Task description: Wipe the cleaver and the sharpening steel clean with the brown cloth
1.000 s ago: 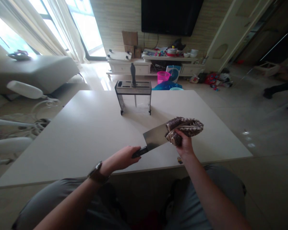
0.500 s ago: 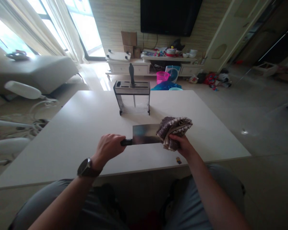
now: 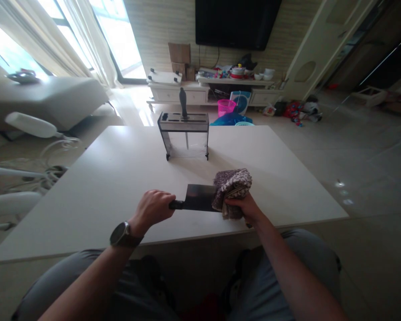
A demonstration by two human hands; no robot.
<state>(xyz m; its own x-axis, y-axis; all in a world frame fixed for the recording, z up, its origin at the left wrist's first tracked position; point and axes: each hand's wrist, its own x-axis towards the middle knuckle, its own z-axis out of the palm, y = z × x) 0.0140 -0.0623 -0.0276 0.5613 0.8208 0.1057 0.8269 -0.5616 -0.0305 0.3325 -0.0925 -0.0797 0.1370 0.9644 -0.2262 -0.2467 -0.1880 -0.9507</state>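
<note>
My left hand (image 3: 153, 209) grips the black handle of a cleaver (image 3: 199, 198), whose broad steel blade points right just above the white table (image 3: 113, 178). My right hand (image 3: 243, 208) holds a folded brown cloth (image 3: 231, 187) wrapped over the far end of the blade. A watch sits on my left wrist. Behind the hands stands a clear knife block (image 3: 184, 136) with one black-handled knife (image 3: 183, 103) upright in a slot.
A sofa (image 3: 47, 100) and cables lie to the left of the table. Beyond it are a low TV cabinet (image 3: 217, 87) with clutter, a pink basket (image 3: 226, 107) and toys on the floor. Tiled floor spreads to the right.
The cleaver has turned from tilted to level and come lower and nearer. My left hand drew back left, and the cloth slid leftward along the blade, covering more of it.
</note>
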